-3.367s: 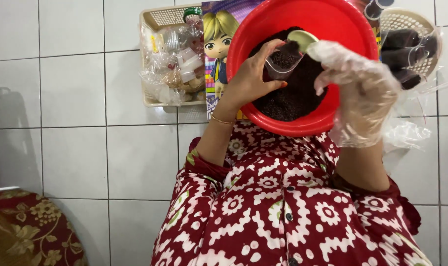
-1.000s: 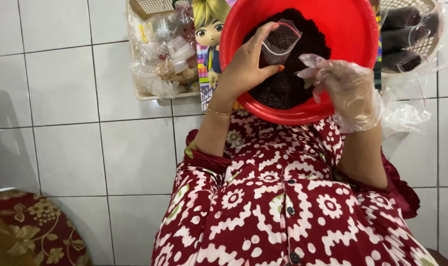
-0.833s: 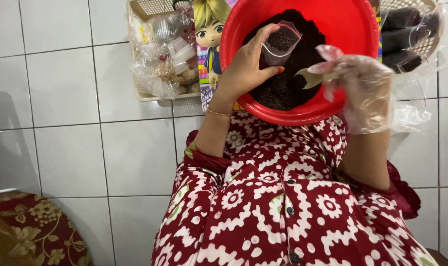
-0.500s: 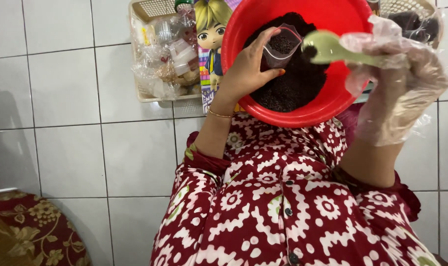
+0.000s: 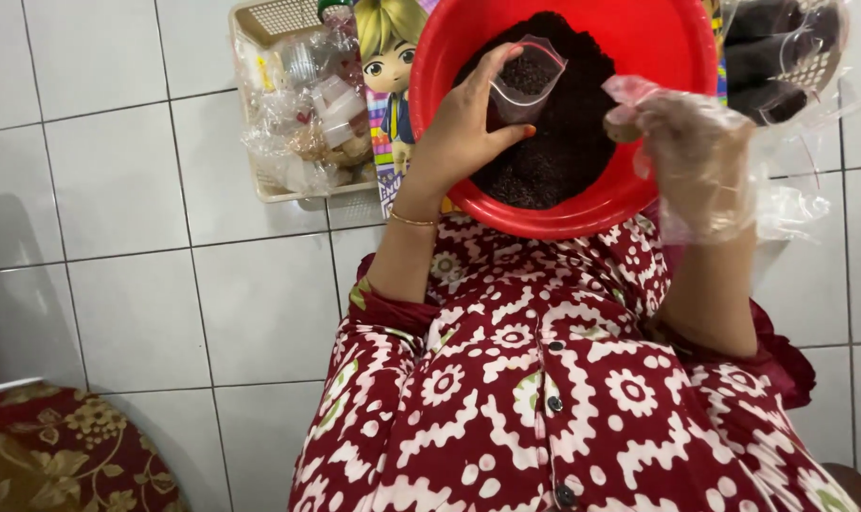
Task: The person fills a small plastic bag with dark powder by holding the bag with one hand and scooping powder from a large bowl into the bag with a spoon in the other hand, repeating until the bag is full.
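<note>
A big red basin sits on the person's lap, under both hands, heaped with dark grainy stuff. Beyond the left hand stands a cream basket of wrapped packets. That bare hand pinches a small clear bag, partly filled, above the heap. The gloved right hand hovers just beside it, fingers curled together; I cannot tell whether it holds anything.
</note>
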